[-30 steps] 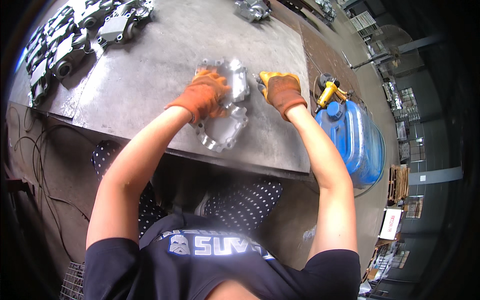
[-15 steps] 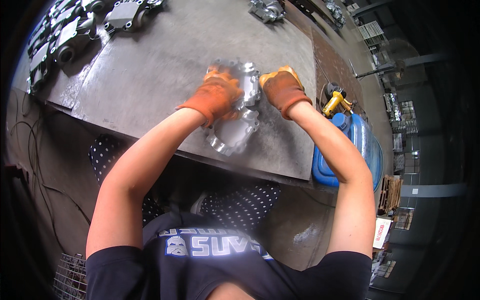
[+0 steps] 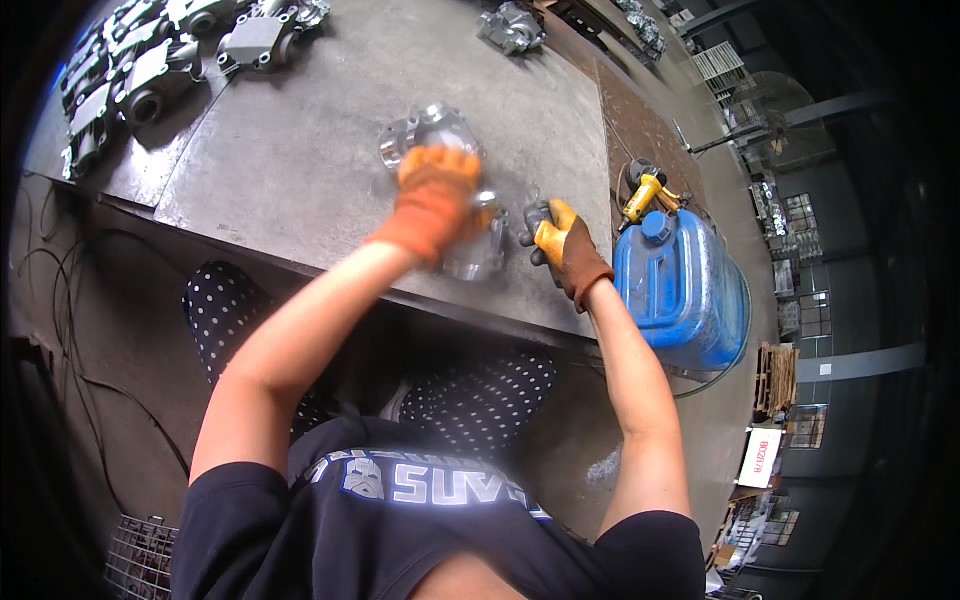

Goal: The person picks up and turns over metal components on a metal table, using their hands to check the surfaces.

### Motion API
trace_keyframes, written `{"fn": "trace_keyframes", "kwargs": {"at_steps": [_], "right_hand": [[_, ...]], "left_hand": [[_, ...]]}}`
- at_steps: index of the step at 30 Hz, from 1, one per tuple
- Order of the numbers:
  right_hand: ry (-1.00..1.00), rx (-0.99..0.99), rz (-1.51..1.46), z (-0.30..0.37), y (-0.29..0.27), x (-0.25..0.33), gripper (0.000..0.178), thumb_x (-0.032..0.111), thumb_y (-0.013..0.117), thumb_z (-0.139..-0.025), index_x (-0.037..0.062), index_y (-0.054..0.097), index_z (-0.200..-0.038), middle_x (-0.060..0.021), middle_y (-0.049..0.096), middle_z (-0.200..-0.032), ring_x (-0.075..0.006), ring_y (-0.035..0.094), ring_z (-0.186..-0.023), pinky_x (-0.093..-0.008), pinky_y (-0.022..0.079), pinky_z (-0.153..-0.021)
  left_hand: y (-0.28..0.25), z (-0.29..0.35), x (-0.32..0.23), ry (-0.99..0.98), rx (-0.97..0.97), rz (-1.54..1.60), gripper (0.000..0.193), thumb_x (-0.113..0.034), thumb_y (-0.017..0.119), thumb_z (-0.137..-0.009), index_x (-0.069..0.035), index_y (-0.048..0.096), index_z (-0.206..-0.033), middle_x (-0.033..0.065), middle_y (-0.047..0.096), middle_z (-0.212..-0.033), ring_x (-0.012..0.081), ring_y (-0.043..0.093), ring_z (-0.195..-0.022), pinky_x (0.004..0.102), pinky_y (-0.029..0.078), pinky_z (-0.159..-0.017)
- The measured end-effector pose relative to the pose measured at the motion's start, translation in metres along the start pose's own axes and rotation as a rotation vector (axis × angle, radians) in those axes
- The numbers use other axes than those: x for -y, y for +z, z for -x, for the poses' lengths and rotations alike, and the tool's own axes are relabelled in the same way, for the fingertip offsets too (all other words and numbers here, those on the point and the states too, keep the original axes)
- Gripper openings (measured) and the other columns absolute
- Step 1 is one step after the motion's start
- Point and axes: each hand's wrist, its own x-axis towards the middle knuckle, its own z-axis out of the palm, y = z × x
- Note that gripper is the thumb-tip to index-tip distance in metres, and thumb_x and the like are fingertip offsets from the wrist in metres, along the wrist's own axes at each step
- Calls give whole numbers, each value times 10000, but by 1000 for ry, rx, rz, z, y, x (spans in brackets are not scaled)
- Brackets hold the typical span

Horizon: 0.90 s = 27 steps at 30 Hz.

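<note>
A silvery metal casting [image 3: 440, 125] with round lugs lies on the grey table, smeared by motion. My left hand [image 3: 437, 190], in an orange glove, is curled over its middle and grips it; the part under the palm is hidden. Its lower end [image 3: 475, 258] shows beyond the wrist, toward the table's near edge. To the right of the casting and apart from it is my right hand [image 3: 565, 245], in an orange-and-brown glove with dark grey fingertips. Its fingers are curled in, and whatever they may hold is too small to make out.
Several similar grey castings [image 3: 150, 80] crowd the table's far left, and another casting [image 3: 512, 30] sits at the far edge. On the right are a blue jerrycan [image 3: 685, 290] and a yellow angle grinder [image 3: 643, 198]. Cables [image 3: 70, 290] hang at the left, by the floor.
The casting has turned and shifted on the table under my left hand. My right hand has moved nearer to me, and its grey fingertips have come into sight.
</note>
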Motion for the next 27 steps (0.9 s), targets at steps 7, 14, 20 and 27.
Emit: {"fn": "trace_keyframes", "kwargs": {"at_steps": [7,14,20,27], "right_hand": [[-361,-162,617,-70,17,-9,410,51,629,-893,8,603,-1300,-148,715,-1164,-234,693,-1041,-323,537,-915],[-427,36,980,-66,50,52,452,207,719,-873,100,639,-1305,-154,700,-1220,-325,669,-1125,-374,537,-975],[-507,-87,1049,-94,21,30,398,320,717,-869,203,628,-1239,-85,699,-1195,-344,664,-1082,-439,543,-913],[18,-173,122,-85,42,13,361,240,600,-932,73,595,-1252,-171,729,-977,-273,706,-775,-426,548,-727]], "left_hand": [[38,79,-11,328,10,-59,167,-251,617,-854,-107,702,-860,97,684,-978,288,618,-1050,489,328,-1145],[-31,91,91,570,168,-111,364,-312,720,-771,-254,709,-1131,29,535,-1420,304,368,-1453,525,209,-1233],[-96,41,157,514,-17,-522,343,-104,569,-905,-339,682,-1128,-12,555,-1431,213,420,-1428,424,281,-1223],[-44,-56,124,627,51,-504,813,-430,731,-846,-267,358,-1550,27,443,-1555,213,321,-1496,442,150,-1268]]}}
